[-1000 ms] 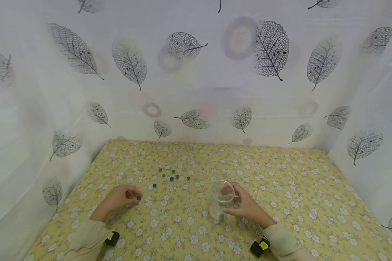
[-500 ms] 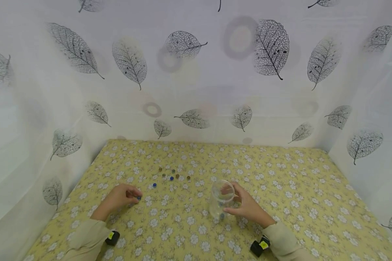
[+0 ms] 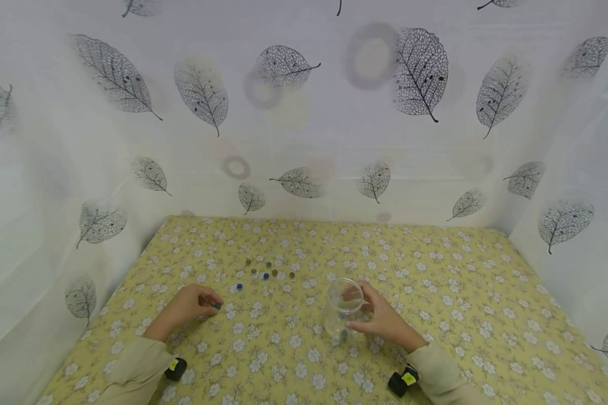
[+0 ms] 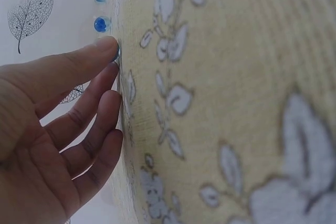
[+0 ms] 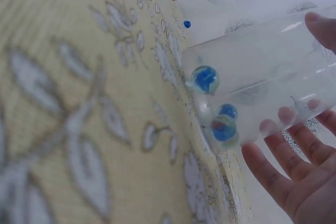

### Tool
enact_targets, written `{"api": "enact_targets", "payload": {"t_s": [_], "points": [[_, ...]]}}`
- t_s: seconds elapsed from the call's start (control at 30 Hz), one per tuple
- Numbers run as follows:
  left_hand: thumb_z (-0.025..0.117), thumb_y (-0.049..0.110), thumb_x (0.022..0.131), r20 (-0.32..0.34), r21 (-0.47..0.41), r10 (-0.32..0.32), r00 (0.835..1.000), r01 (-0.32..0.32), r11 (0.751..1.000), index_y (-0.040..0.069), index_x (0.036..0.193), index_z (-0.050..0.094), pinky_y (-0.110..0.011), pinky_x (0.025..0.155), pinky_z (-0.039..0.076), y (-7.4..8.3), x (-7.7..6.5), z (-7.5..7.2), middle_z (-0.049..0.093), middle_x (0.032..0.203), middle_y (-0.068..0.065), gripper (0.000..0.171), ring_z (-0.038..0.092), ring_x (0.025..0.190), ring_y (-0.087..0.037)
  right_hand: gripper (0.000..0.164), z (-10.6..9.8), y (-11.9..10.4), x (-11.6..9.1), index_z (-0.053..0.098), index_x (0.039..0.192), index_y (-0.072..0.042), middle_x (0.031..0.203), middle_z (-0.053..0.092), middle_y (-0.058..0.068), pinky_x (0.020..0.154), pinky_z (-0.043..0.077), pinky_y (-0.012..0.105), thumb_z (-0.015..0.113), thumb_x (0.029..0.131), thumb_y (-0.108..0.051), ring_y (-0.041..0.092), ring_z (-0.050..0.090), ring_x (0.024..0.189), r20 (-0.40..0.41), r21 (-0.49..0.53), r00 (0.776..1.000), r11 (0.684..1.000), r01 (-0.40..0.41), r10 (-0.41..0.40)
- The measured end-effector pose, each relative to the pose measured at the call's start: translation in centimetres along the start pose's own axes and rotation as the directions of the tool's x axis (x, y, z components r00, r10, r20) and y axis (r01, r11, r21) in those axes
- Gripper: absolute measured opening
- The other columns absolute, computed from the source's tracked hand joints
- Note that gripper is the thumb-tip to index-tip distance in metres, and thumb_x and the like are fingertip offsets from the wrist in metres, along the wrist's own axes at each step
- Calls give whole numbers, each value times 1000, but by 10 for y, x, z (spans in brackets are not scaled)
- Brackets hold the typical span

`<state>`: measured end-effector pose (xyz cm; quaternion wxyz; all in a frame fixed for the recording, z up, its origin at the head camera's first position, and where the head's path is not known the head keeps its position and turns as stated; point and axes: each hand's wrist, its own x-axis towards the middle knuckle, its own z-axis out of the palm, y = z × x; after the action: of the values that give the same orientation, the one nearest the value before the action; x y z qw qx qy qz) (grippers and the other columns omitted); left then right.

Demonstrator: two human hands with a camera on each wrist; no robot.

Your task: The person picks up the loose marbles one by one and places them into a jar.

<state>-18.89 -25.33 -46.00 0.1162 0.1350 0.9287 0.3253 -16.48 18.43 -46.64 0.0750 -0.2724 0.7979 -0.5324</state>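
Low over the cloth at the left, my left hand (image 3: 188, 304) pinches a blue glass marble (image 3: 217, 306) between thumb and index finger; in the left wrist view the thumb hides most of it. My right hand (image 3: 382, 319) grips a clear plastic cup (image 3: 334, 322), which stands upright on the cloth, with thumb and fingers on opposite sides. Several blue-swirled marbles (image 5: 205, 80) lie at the bottom of the cup, seen through its wall in the right wrist view. Just ahead of the left hand rests a loose blue marble (image 3: 240, 287).
Farther back lies a loose group with another blue marble (image 3: 266, 276), brown marbles (image 3: 292, 275) and a greenish marble (image 3: 268, 264). A yellow floral tablecloth (image 3: 425, 281) covers the table. White leaf-print curtains (image 3: 324, 135) hang at the back and both sides.
The left hand has shifted very slightly to the right and forward, with the pinched marble showing a little more at the fingertips. The right hand and the cup stay in place.
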Motion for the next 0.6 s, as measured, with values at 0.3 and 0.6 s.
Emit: {"api": "enact_targets", "payload": {"t_s": [0.3,0.6], "points": [[73,11,80,-13,4,-14,1000,14,1000,11,95,72,-25,61,49,4,1,-2,67,85,0,15,57,72,-9,68,0,-1,1,35,139,-1,127,50,19,90,52,29,72,83,-12,38,51,115,3,22,1000,1000,13,-13],[70,15,83,-73,-1,-40,997,40,999,11,99,72,-24,60,48,14,4,-1,67,88,0,16,58,75,-10,67,0,2,1,36,138,-1,127,50,17,89,52,29,72,83,-10,31,52,114,-2,12,1000,1000,7,-7]]}}
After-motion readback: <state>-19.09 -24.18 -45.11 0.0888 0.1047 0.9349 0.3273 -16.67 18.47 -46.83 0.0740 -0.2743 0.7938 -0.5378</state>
